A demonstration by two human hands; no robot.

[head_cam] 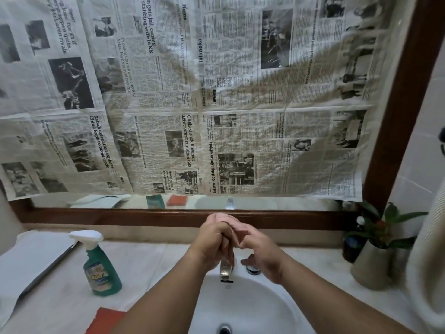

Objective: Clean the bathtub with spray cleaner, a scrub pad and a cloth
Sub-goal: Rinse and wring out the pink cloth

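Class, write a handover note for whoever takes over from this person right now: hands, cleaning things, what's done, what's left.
Left hand: fingers curled against the right hand, above the faucet; no tool seen in it.
Right hand: fingers fairly straight, holding nothing.
Spray bottle: upright on the counter, left of the basin.
Orange pad or cloth: counter's front edge.
Done or left: bathtub not in view, cannot tell.

Looks down at left hand [213, 241] and right hand [261, 253] pressed together over the tap [226, 270] of a white sink [243, 302], with a green spray bottle [102, 271] upright on the counter at left, an orange pad [106, 319] before it, newspaper [192, 92] covering the mirror [301, 204] and a plant [382, 227] at right.
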